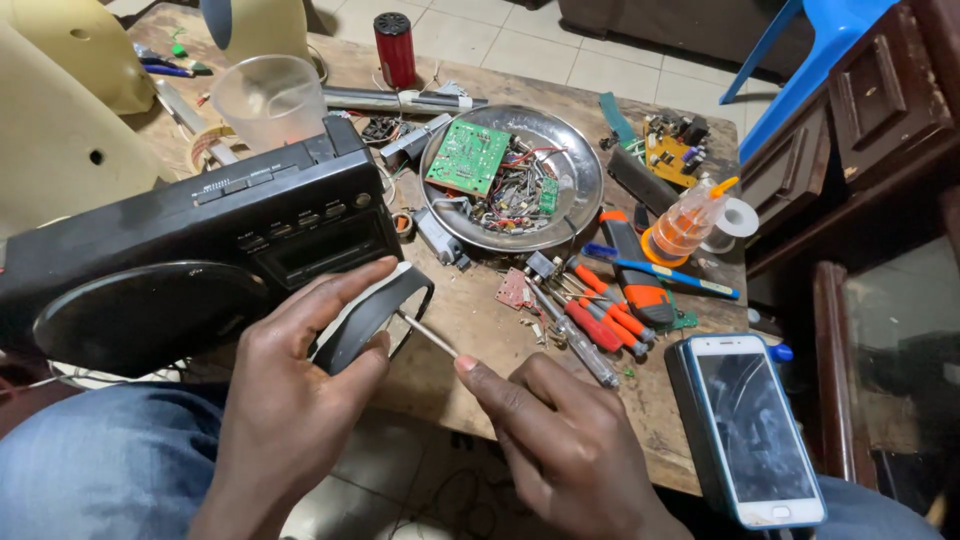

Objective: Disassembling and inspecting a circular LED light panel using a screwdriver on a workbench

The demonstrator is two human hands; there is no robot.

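My right hand (560, 450) is nearest me, fingers curled shut round a thin screwdriver (428, 335) whose shaft runs up and left from my thumb tip toward the end of the black radio (200, 260). My left hand (300, 390) sits just left of that, thumb and fingers pinched on the radio's loose curved handle (375, 310), holding it off the case. I can't see the tip; it is hidden behind the handle, so I judge I should keep the shaft square to the case, press lightly and let my left fingers steady the part rather than pull it.

The radio rests partly on my knee and partly on the wooden table (660, 430), overhanging the near edge, so I'd keep its weight toward me. Right of my right hand, a phone (755, 430) lies close by my wrist at the table's corner; a wide elbow swing could knock it. Beyond my fingertips lie red-handled screwdrivers (600, 320) and small parts, then a steel dish (580, 200) of circuit boards. Further left, a clear plastic cup (268, 100) stands behind the radio. Free room is mostly between my hands.
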